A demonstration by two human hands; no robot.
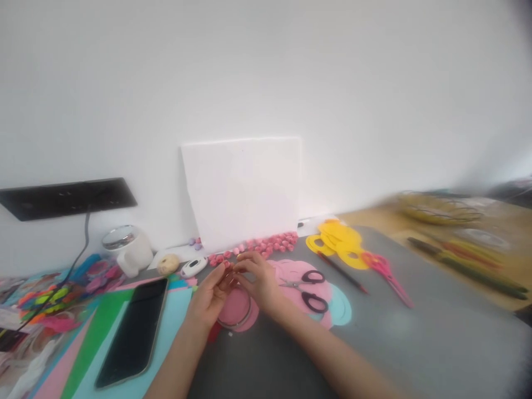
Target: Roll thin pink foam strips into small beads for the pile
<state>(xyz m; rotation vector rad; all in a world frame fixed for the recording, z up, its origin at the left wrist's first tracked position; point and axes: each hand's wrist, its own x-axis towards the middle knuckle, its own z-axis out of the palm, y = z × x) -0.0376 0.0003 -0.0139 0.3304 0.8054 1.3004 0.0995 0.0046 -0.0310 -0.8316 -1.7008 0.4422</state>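
Thin hoop (pixel 243 322), over round pink paper (pixel 236 308)

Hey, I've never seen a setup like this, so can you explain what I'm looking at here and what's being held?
There's no machine here. It's one picture from a camera on a person's head, looking forward and down at their own bare hands.

The left hand and right hand meet at the fingertips, apparently around something small and reddish, too blurred to name.

On the grey surface, dark-handled scissors lie on pink paper shapes. Yellow paper pieces and pink scissors are off to the right. A phone lies on colored sheets at left. Behind the hands, small pinkish pieces line up before a white board.
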